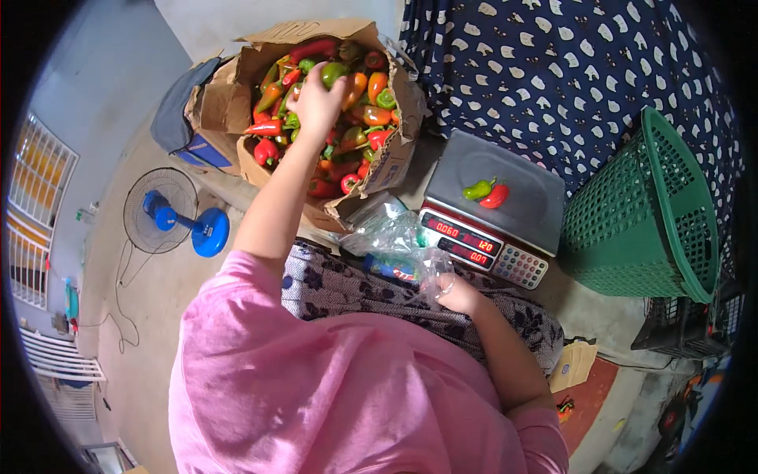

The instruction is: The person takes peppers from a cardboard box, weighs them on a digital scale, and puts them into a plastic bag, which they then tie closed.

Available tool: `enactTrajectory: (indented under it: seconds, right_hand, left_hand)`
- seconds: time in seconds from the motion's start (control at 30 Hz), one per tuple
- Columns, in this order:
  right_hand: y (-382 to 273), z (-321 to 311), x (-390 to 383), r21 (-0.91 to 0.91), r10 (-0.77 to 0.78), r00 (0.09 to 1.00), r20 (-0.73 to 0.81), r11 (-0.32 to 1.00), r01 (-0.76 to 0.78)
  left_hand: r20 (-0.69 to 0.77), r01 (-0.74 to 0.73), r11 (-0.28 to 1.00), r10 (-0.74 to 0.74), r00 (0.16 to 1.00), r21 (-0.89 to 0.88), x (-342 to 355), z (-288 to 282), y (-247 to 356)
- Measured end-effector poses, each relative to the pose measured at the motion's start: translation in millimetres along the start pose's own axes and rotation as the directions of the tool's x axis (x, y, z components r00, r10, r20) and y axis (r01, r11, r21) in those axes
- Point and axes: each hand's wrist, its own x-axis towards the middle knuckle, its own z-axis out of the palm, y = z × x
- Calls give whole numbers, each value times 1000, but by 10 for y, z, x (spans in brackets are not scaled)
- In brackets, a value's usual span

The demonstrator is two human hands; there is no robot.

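Looking down from the head camera, a person in a pink top sits over a patterned cloth on the lap, both forearms reaching forward. The left hand (317,101) stretches up into a torn cardboard box (229,95) heaped with red, orange and green peppers, and its fingers curl around a green pepper (334,73) at the top of the pile, grasping it. The right hand (456,294) rests low near the lap, fingers pinched closed on the edge of a clear plastic bag (395,237), which lies crumpled between the box and a digital scale (537,189). The scale sits just right of the box, its grey platform bearing one green pepper (478,189) and one red pepper (496,195) touching side by side, with lit red digits on its front panel. To the right of the scale a green plastic basket (655,213) lies tipped on its side, with a dark crate just below it. A dark blue fabric with white shapes (568,71) spreads behind the scale and basket. On the concrete floor to the left stands a small blue fan (170,213), well apart from the box.
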Motion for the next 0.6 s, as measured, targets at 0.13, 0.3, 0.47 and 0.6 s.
enactTrajectory:
  seconds: [0.13,0.3,0.47,0.6]
  right_hand:
    - [-119,5,-23,-91,-85,996,-21,992,83]
    - [-187,12,-28,-61,62,997,40,996,-59]
    - [-155,10,-31,-53,30,999,26,998,-29]
    - [-235,-37,-69,-30,-18,1000,-14,999,17]
  left_hand:
    - [405,426,85,-185,895,-901,-244,-464,6]
    - [567,608,-588,285,773,-534,-887,-948,307]
    - [550,729,-616,513,659,-299,-1349,-1121,759]
    - [592,777,-594,556,583,-208,-1511,-1209,1012]
